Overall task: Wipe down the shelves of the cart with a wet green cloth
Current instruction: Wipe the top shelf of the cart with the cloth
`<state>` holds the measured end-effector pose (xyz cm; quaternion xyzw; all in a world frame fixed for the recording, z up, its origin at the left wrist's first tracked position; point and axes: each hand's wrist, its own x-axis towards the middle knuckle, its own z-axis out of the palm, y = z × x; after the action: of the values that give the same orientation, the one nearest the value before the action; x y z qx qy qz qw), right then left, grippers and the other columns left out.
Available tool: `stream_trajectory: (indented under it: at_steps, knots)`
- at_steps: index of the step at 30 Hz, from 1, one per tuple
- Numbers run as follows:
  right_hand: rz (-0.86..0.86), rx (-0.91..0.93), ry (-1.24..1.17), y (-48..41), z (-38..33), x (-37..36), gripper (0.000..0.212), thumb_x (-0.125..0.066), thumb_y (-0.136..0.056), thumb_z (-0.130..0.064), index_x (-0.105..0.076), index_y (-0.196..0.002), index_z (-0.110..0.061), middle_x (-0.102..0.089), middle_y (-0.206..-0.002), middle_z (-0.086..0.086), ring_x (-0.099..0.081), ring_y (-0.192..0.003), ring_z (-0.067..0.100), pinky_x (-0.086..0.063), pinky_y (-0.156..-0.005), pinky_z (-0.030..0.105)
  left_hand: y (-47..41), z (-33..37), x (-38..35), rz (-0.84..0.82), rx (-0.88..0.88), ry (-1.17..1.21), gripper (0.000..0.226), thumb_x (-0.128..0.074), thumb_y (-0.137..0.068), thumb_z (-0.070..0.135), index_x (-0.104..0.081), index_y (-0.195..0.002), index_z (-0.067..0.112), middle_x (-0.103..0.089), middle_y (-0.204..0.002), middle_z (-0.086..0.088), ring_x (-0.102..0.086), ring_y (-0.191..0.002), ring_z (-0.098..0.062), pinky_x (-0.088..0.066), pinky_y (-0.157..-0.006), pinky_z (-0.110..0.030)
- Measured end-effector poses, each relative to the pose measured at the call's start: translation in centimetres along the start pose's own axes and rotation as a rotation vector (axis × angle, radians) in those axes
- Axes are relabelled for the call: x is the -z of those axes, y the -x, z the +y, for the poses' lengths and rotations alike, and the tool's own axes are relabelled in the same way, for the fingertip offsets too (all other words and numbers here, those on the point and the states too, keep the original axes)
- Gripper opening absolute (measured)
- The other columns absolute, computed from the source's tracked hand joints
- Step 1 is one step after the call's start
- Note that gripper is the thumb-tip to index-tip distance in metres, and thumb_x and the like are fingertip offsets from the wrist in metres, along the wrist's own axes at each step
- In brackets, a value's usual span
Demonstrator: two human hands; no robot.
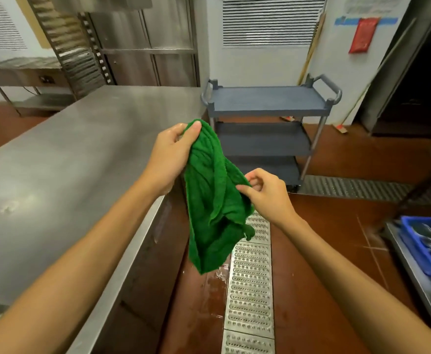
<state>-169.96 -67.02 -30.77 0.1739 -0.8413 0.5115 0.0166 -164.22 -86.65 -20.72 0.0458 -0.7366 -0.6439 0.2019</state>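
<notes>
Green cloth (212,200) hangs mid-frame, left hand (173,154) gripping its top, right hand (265,192) pinching an edge; the cart (268,103), upper centre, looks unwiped, so wiping remains.

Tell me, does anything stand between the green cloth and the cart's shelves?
Nothing visible does. The left hand and right hand hold the green cloth; only open floor lies between it and the cart ahead. The steel table stands left of the path.
</notes>
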Motion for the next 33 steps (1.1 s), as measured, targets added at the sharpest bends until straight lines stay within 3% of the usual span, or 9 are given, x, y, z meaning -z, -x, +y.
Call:
stream_trajectory:
  at_steps: [9, 11, 14, 17, 21, 24, 26, 29, 33]
  knots:
    - [0.084, -0.113, 0.032, -4.2, 4.7, 5.0, 0.006, -0.068, -0.090, -0.025, -0.069, -0.090, -0.019, -0.070, -0.082, 0.005, -0.064, -0.078, 0.017, -0.049, -0.071, 0.030, -5.8, -2.4, -5.6, -0.148, 0.106, -0.093, 0.036, -0.059, -0.097, 0.042, -0.068, -0.098, 0.006, -0.073, -0.081, -0.006, -0.072, -0.073, -0.017, -0.057, -0.058, -0.034]
    - [0.105, -0.093, 0.079, -5.2, 5.7, 5.5, 0.016, -0.061, -0.095, -0.027, -0.067, -0.088, -0.014, -0.066, -0.079, 0.013, -0.059, -0.072, 0.020, -0.044, -0.066, 0.033, -7.2, -3.3, -6.3, -0.208, 0.087, -0.041, 0.041, -0.075, -0.083, 0.045, -0.068, -0.104, 0.010, -0.076, -0.092, -0.005, -0.074, -0.083, -0.017, -0.061, -0.066, -0.036]
    - [0.126, -0.077, 0.130, -7.4, 6.5, 6.3, 0.040, -0.050, -0.101, -0.034, -0.055, -0.078, 0.000, -0.054, -0.067, 0.016, -0.047, -0.061, 0.020, -0.030, -0.057, 0.033, -10.1, -4.3, -6.3, -0.332, -0.035, -0.123, 0.080, -0.097, -0.049, 0.034, -0.060, -0.117, 0.018, -0.073, -0.109, 0.002, -0.071, -0.101, -0.012, -0.060, -0.081, -0.029]
    - [0.084, -0.131, 0.043, -10.4, 6.8, 7.1, 0.054, -0.040, -0.103, -0.043, -0.041, -0.067, -0.003, -0.040, -0.059, 0.006, -0.038, -0.054, 0.012, -0.025, -0.051, 0.027, -14.0, -5.8, -6.4, -0.366, -0.181, -0.386, 0.098, -0.100, -0.045, 0.014, -0.047, -0.127, 0.020, -0.064, -0.121, 0.003, -0.064, -0.113, -0.017, -0.054, -0.097, -0.042]
    - [0.007, -0.206, -0.033, -14.9, 7.5, 7.3, 0.064, -0.039, -0.103, -0.047, -0.051, -0.079, 0.011, -0.050, -0.070, 0.020, -0.049, -0.064, 0.025, -0.032, -0.065, 0.034, -19.0, -8.7, -7.0, -0.273, -0.181, -0.415, 0.095, -0.092, -0.054, 0.002, -0.045, -0.131, 0.031, -0.061, -0.120, 0.004, -0.065, -0.094, -0.019, -0.056, -0.091, -0.046]
    - [0.003, -0.281, -0.099, -18.3, 7.5, 7.0, 0.058, -0.049, -0.098, -0.051, -0.057, -0.075, 0.002, -0.057, -0.070, 0.016, -0.058, -0.067, 0.024, -0.043, -0.064, 0.038, -23.2, -11.4, -7.5, -0.228, -0.059, -0.452, 0.099, -0.091, -0.061, 0.008, -0.038, -0.139, 0.035, -0.059, -0.110, 0.005, -0.063, -0.073, -0.011, -0.056, -0.080, -0.031]
    - [-0.054, -0.409, -0.198, -20.7, 7.7, 6.9, 0.057, -0.056, -0.093, -0.054, -0.071, -0.093, 0.001, -0.075, -0.091, 0.015, -0.072, -0.088, 0.027, -0.058, -0.082, 0.045, -25.8, -13.3, -7.8, -0.167, -0.119, -0.640, 0.091, -0.089, -0.065, 0.017, -0.038, -0.140, 0.030, -0.058, -0.108, 0.002, -0.066, -0.074, -0.013, -0.052, -0.077, -0.031]
    - [-0.247, -0.631, -0.403, -23.1, 8.1, 6.9, 0.068, -0.058, -0.085, -0.068, -0.073, -0.108, -0.006, -0.073, -0.108, 0.017, -0.072, -0.098, 0.030, -0.059, -0.084, 0.043, -29.3, -16.3, -7.1, -0.030, -0.274, -0.749, 0.059, -0.075, -0.079, 0.013, -0.049, -0.132, 0.019, -0.060, -0.109, -0.005, -0.065, -0.082, -0.024, -0.053, -0.082, -0.041]
    - [-0.274, -0.652, -0.713, -25.6, 8.5, 6.1, 0.058, -0.066, -0.079, -0.065, -0.080, -0.082, -0.009, -0.076, -0.092, 0.013, -0.074, -0.084, 0.027, -0.060, -0.074, 0.035, -31.9, -20.3, -6.6, -0.235, 0.212, -0.532, 0.045, -0.075, -0.087, 0.033, -0.059, -0.124, 0.013, -0.070, -0.095, -0.004, -0.072, -0.081, -0.020, -0.060, -0.081, -0.046]
